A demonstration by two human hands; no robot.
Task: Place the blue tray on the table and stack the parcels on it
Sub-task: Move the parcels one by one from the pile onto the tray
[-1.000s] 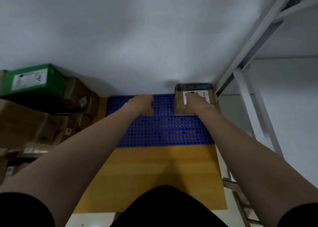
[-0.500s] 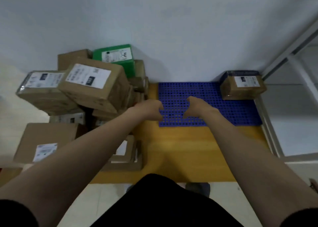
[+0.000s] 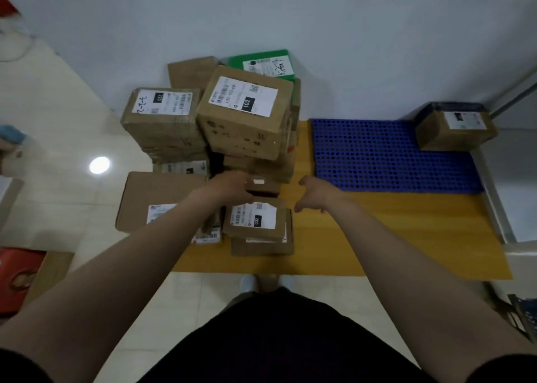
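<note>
Well, L hand (image 3: 232, 186) on small parcel (image 3: 263, 185), grip unclear; R hand (image 3: 315, 195) loose, empty.

blue perforated tray (image 3: 386, 156), green box (image 3: 267, 64).

The blue tray (image 3: 392, 156) lies flat at the back of the yellow wooden surface (image 3: 406, 231), against the wall. One brown parcel (image 3: 456, 130) with a white label sits on its far right corner. At the left end of the surface stands a heap of cardboard parcels. A big box marked 102 (image 3: 247, 112) lies tilted on top, a box marked 220 (image 3: 162, 115) is beside it, and a green box (image 3: 267, 64) is behind. In front lies a flat parcel marked 032 (image 3: 255, 220). The left hand (image 3: 232, 186) touches a small dark parcel (image 3: 261, 186) low in the heap; whether it grips is unclear. The right hand (image 3: 316, 194) hovers just beside, fingers loosely curled, holding nothing.
</note>
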